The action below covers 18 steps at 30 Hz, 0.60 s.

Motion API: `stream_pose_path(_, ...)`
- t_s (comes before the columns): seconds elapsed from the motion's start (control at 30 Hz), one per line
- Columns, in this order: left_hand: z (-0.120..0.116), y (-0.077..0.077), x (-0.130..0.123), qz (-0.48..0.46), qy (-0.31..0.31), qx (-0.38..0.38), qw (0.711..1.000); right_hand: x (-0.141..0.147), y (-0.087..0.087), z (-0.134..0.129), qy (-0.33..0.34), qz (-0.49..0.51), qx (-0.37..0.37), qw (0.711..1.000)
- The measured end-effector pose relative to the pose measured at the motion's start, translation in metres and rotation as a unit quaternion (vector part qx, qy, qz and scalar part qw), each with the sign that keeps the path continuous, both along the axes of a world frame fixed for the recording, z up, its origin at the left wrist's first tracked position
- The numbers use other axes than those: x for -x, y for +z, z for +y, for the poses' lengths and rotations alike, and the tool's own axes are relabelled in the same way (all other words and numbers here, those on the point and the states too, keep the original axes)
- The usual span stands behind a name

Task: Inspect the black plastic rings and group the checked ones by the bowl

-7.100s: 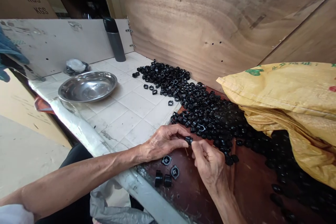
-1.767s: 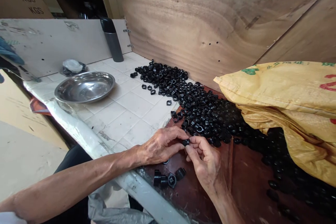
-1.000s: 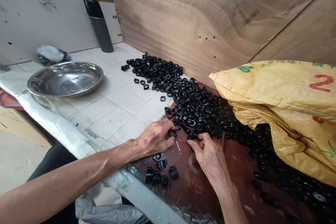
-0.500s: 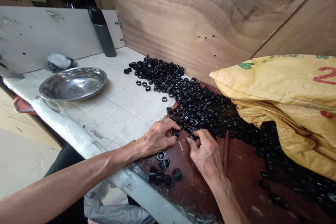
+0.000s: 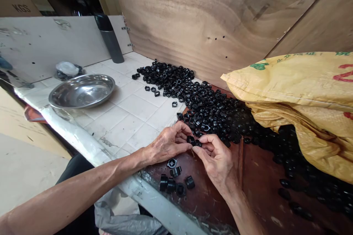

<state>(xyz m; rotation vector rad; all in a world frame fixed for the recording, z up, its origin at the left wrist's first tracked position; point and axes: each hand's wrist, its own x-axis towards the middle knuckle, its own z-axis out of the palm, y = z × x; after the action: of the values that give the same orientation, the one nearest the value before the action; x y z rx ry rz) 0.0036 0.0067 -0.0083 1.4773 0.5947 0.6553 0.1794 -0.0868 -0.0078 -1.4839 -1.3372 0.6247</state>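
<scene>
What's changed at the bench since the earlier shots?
The left hand and right hand reached into the loose black plastic pieces and came back together, now pinching a piece between them. The small group below them grew from four pieces to six. The steel bowl and yellow sack stayed put.

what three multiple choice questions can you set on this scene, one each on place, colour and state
1. Where does the steel bowl sit?
A on white tiles
B on the brown board
C on the floor

2. What colour are the small parts heaped beside the woven sack?
A white
B black
C red

3. What are the left hand and right hand doing?
A resting in the bowl
B reaching into the sack
C meeting around one small part

Answers:
1. A, tiles show all around the bowl.
2. B, the heap is black throughout.
3. C, both hands close together at that part.
</scene>
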Motion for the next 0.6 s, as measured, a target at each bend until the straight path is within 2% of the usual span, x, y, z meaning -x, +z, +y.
stream_pose_path(0.1, 0.001, -0.002, 0.001, -0.005, -0.004, 0.006, 1.000, 0.000, 0.006, 0.000, 0.014, -0.015, -0.023, 1.000)
stream_pose_path(0.23, 0.002, -0.005, 0.002, -0.015, 0.024, -0.063, 0.998, -0.001, 0.015, -0.001, 0.028, -0.053, -0.033, 0.998)
stream_pose_path(0.37, 0.003, -0.004, 0.003, -0.040, 0.020, -0.110, 0.993, -0.001, 0.017, -0.005, 0.034, -0.059, -0.029, 0.997)
stream_pose_path(0.5, 0.001, -0.004, 0.003, -0.049, 0.003, -0.060, 0.997, 0.000, 0.016, -0.006, 0.022, -0.008, -0.012, 1.000)
stream_pose_path(0.6, 0.000, -0.004, 0.003, -0.055, -0.010, -0.024, 0.998, 0.000, 0.017, -0.006, 0.028, -0.012, -0.014, 0.999)
